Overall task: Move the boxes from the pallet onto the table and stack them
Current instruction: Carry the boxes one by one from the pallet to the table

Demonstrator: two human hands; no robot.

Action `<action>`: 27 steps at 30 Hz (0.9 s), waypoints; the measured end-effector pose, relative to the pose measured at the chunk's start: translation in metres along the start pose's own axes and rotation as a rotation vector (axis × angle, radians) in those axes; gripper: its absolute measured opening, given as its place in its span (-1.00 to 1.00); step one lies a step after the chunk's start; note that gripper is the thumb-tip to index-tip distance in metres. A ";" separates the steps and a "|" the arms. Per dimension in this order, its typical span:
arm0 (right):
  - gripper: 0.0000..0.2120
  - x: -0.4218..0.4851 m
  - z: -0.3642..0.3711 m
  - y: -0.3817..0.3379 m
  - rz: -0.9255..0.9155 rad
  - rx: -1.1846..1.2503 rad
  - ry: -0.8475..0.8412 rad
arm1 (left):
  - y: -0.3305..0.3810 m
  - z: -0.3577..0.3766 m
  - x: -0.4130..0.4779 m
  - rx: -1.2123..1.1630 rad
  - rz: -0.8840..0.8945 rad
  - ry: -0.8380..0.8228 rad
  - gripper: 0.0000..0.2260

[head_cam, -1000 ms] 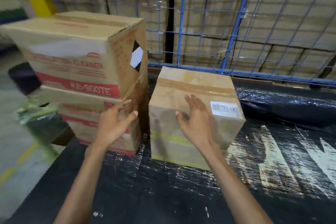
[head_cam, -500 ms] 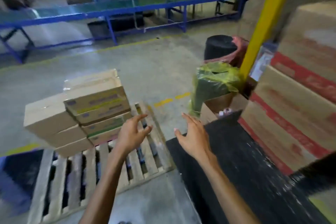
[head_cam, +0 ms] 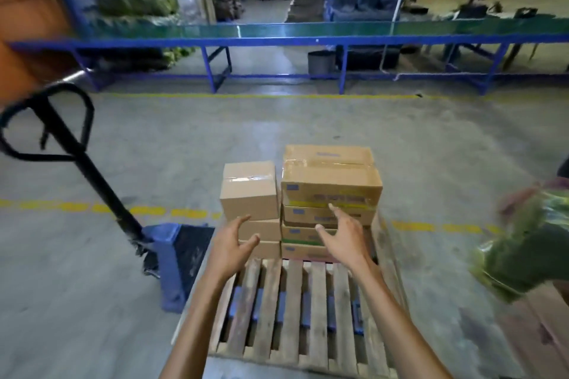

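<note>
- The boxes [head_cam: 311, 217] stand in two touching stacks at the far end of the pallet [head_cam: 295, 301], just ahead of both hands.
- Ahead of the left hand [head_cam: 234, 243] the shorter stack is topped by a plain box [head_cam: 249, 191]. Ahead of the right hand [head_cam: 341, 237] the taller one is topped by a printed box [head_cam: 331, 175] with blue and yellow marks.
- The left hand is empty, fingers spread, low before the shorter stack. The right hand is likewise empty and spread, before the taller stack's middle. Whether a fingertip touches cardboard I cannot tell; neither has a hold.
- Step in hand, as I judge it: the reach for the next box, nothing lifted yet.
- The next move calls for the hands to rise and part, a palm to each side of a top box, since the lower ones are pinned. Then comes a lift clear and a turn to the table, which is out of view.
- Out past the left hand stands a pallet jack [head_cam: 92, 181], beside the pallet; out past the right hand, a blurred green bundle [head_cam: 529, 240].
</note>
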State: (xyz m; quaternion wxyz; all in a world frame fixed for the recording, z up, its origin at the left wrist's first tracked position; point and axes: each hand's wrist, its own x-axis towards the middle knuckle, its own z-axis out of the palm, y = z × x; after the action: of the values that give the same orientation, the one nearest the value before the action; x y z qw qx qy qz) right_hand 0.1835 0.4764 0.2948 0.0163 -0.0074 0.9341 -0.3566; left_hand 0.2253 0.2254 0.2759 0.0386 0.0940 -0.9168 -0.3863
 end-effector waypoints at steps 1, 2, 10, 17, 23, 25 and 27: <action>-0.38 0.015 0.016 -0.017 0.001 0.014 -0.013 | -0.014 -0.014 0.014 -0.012 -0.028 0.016 -0.52; -0.38 0.027 0.028 -0.030 0.009 0.032 -0.029 | -0.026 -0.025 0.027 -0.026 -0.046 0.035 -0.52; -0.39 0.123 0.114 -0.075 0.000 0.061 -0.157 | -0.099 -0.050 0.124 -0.151 -0.196 0.068 -0.50; -0.35 0.271 0.207 -0.067 0.035 0.077 -0.251 | -0.172 -0.025 0.272 -0.196 -0.335 0.004 -0.45; -0.36 0.423 0.310 -0.043 0.137 0.128 -0.318 | -0.230 0.009 0.434 -0.171 -0.456 -0.042 -0.42; -0.35 0.474 0.349 -0.029 0.228 0.124 -0.350 | -0.252 0.029 0.488 -0.176 -0.549 -0.090 -0.37; -0.34 0.511 0.374 -0.025 0.313 0.121 -0.359 | -0.272 0.048 0.529 -0.198 -0.616 -0.113 -0.43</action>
State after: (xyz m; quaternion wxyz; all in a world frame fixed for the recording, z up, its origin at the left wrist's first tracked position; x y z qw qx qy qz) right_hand -0.3141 0.1962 0.0198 0.2374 0.0749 0.8829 -0.3982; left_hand -0.2609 -0.0339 0.0466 -0.1222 0.3410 -0.8040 -0.4716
